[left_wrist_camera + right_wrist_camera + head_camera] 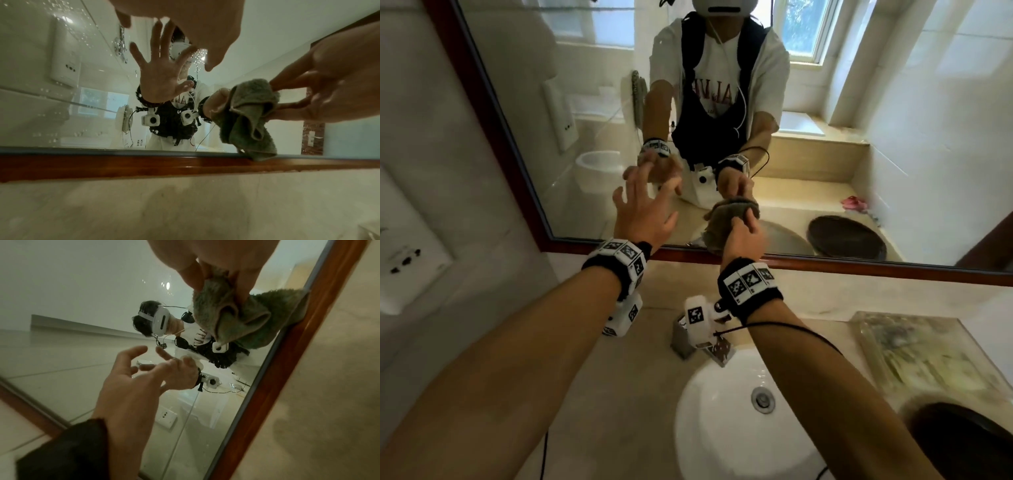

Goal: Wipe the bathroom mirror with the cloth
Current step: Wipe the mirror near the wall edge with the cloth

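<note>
My right hand (pixel 743 236) pinches the crumpled grey-green terry cloth (pixel 722 226) against the wood-framed bathroom mirror (pixel 585 102), near its lower edge; my left hand (pixel 642 212) is spread open, holding nothing.

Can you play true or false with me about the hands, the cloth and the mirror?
1. The right hand pinches the cloth. True.
2. The left hand holds a cloth too. False: it is open, fingers spread, holding nothing.
3. The cloth is at the top of the mirror. False: it is low, by the bottom frame.
4. A white sink sits below the arms. True.
5. The cloth is bright red. False: it is greyish green.
</note>
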The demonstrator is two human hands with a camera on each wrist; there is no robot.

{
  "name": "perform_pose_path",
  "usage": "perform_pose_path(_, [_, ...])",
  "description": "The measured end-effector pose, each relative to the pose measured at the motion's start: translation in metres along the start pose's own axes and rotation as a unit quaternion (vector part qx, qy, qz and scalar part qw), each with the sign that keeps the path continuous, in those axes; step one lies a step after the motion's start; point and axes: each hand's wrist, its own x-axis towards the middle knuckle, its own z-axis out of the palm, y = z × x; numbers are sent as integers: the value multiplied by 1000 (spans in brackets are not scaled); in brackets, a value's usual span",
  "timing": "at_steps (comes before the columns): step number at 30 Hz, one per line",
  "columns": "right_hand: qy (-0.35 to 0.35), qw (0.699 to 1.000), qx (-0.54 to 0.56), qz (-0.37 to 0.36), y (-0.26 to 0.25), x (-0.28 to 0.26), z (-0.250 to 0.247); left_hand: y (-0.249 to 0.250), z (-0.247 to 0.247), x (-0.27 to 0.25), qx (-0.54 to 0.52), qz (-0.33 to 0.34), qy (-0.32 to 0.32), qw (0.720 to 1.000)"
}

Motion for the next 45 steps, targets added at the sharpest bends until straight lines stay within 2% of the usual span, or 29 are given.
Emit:
perform_pose_path(3, [-9,1000,2,15,0,-8,12,-3,0,-2,-39,43,-9,998])
perform_pose_path(7, [-33,999,-15,24,7,-14,28,-10,4,-7,-68,46,-45,996])
perform_pose_path(12, [-75,996,-15,49,19,-21,51,-23,11,-14,-85,4,-91,992])
perform_pose_path(18, [-148,987,-38,57,23,-22,64,-31,19,-23,-112,-56,-83,989])
perform_pose_path(25, [-214,974,-53,49,16,-23,77,-36,18,-17,-201,-151,-46,967])
perform_pose_path(30, [-248,966,-59,37,14,-31,94,-53,4,-9,-195,-150,-1,969])
perform_pose_path(36, [-330,943,-33,19,6,-61,129,-85,-20,8,-190,-161,103,963])
perform_pose_path(39, [-346,937,-27,22,8,-71,140,-99,-24,11,-175,-153,122,965])
perform_pose_path(42, [-345,936,-69,17,19,-70,138,-108,-10,5,-164,-138,130,968])
perform_pose_path(45, [-330,926,-185,-18,30,-66,128,-111,8,-8,-153,-127,119,973])
